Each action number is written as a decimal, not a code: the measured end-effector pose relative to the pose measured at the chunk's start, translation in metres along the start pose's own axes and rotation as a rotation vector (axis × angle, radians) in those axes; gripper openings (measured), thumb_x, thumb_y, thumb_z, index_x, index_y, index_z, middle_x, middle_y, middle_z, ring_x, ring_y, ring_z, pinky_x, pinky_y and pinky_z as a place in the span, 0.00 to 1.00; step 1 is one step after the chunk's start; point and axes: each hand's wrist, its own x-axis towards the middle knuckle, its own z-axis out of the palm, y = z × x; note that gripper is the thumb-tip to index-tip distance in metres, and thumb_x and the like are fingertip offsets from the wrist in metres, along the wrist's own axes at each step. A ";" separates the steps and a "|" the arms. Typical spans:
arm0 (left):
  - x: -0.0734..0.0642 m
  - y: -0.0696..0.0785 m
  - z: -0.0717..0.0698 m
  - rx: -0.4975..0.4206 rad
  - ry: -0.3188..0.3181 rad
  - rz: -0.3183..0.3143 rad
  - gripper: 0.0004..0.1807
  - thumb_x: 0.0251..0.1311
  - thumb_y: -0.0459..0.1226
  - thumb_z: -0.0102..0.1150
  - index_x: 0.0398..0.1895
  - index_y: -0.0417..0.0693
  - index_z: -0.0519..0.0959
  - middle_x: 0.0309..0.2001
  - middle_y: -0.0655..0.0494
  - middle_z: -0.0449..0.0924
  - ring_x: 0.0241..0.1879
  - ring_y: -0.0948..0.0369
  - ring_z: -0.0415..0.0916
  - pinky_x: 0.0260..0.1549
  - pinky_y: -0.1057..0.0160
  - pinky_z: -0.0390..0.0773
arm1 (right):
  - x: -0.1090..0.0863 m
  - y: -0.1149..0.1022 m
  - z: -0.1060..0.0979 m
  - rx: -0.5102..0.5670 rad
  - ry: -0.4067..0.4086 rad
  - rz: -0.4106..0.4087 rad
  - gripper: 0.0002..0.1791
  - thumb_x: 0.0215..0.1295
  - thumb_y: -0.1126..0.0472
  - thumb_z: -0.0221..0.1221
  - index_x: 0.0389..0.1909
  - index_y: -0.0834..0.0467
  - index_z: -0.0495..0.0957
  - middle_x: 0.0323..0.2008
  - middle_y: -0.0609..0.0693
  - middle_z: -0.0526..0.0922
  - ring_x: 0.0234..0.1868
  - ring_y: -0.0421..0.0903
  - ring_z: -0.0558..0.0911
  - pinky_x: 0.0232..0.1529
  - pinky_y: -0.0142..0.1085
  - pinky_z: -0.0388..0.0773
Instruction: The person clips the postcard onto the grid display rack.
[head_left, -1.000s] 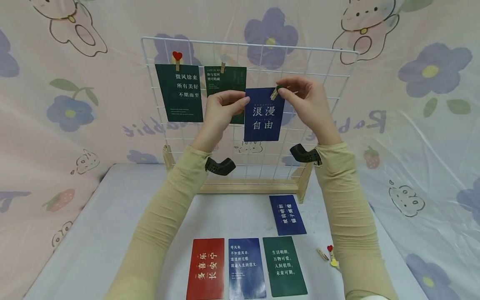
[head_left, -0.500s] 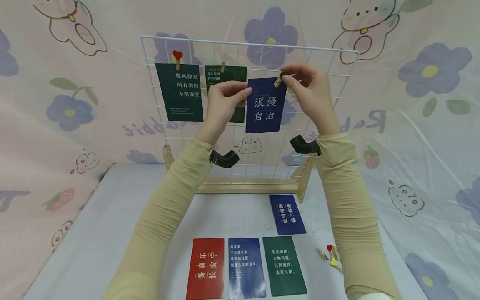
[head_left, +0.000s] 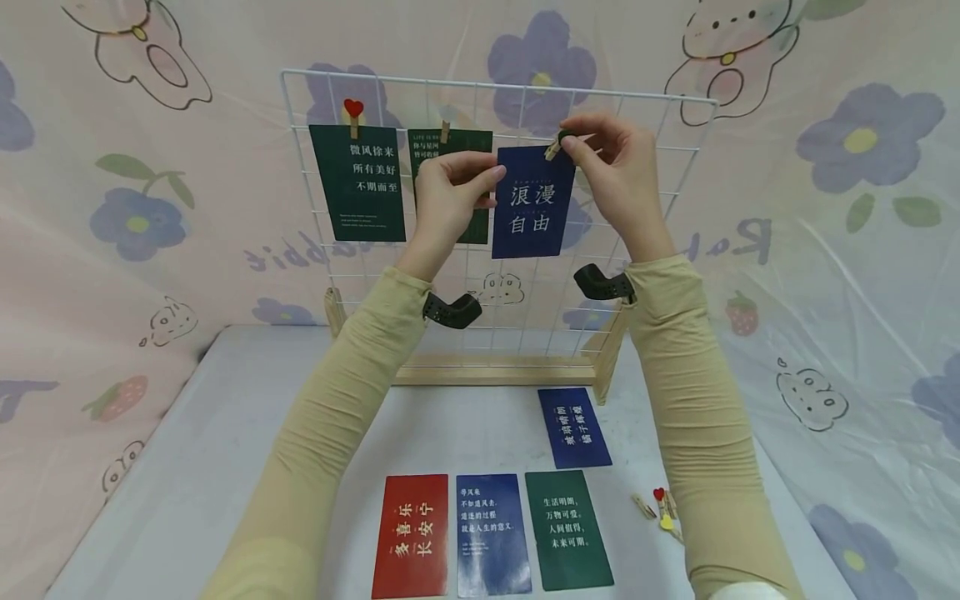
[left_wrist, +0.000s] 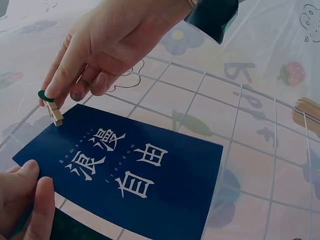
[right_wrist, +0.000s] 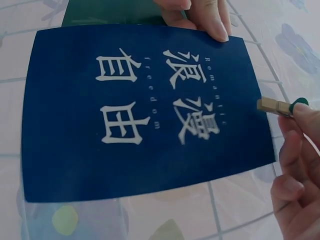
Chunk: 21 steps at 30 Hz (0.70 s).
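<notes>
Upright against the white wire grid (head_left: 645, 125) is a blue card (head_left: 531, 204) with white lettering. My left hand (head_left: 450, 196) pinches the card's left edge near its top corner, thumb in front. Between thumb and fingers, my right hand (head_left: 618, 179) squeezes a small wooden clothespin (right_wrist: 274, 106) with a green round top. In the right wrist view the clothespin's tip overlaps the card's top edge. Left of it, a green card (head_left: 358, 183) hangs from a clothespin with a red heart (head_left: 353, 109). A second green card (head_left: 457, 142) hangs beside that one, partly hidden behind my left hand.
The grid stands in a wooden base (head_left: 495, 372) on the white table (head_left: 225, 433). In front lie a red card (head_left: 410, 536), a blue card (head_left: 493, 535), a green card (head_left: 569, 530) and another blue card (head_left: 575, 428). Several small clothespins (head_left: 663, 512) lie at right.
Both hands have risen along the grid with the blue card and clothespin, bringing the card's top up near the level of the hanging cards. The cards on the table have not moved.
</notes>
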 end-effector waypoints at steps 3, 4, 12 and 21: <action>0.001 0.000 0.001 0.014 0.002 0.003 0.11 0.56 0.30 0.65 0.42 0.36 0.84 0.37 0.48 0.83 0.30 0.56 0.77 0.29 0.64 0.82 | 0.000 -0.003 0.002 0.017 0.011 -0.002 0.08 0.63 0.67 0.62 0.42 0.61 0.84 0.37 0.47 0.83 0.32 0.45 0.77 0.33 0.30 0.71; 0.001 0.000 0.001 0.017 0.002 0.008 0.11 0.56 0.30 0.65 0.42 0.36 0.84 0.37 0.48 0.83 0.30 0.56 0.77 0.28 0.64 0.82 | 0.000 -0.006 0.002 0.023 0.013 -0.005 0.07 0.63 0.68 0.61 0.41 0.61 0.84 0.37 0.47 0.83 0.32 0.46 0.77 0.33 0.30 0.71; 0.004 0.000 0.004 0.029 0.033 0.062 0.10 0.55 0.31 0.66 0.41 0.36 0.84 0.36 0.49 0.84 0.31 0.57 0.79 0.26 0.65 0.82 | -0.005 -0.029 0.006 0.089 0.013 -0.015 0.07 0.62 0.72 0.60 0.39 0.63 0.84 0.36 0.49 0.83 0.28 0.47 0.76 0.32 0.30 0.71; 0.005 -0.002 0.007 0.053 0.049 0.094 0.12 0.54 0.31 0.67 0.42 0.35 0.84 0.38 0.47 0.84 0.33 0.54 0.80 0.27 0.64 0.82 | 0.008 -0.007 0.007 0.012 0.058 -0.020 0.07 0.63 0.67 0.62 0.41 0.61 0.84 0.37 0.48 0.82 0.25 0.44 0.74 0.30 0.31 0.70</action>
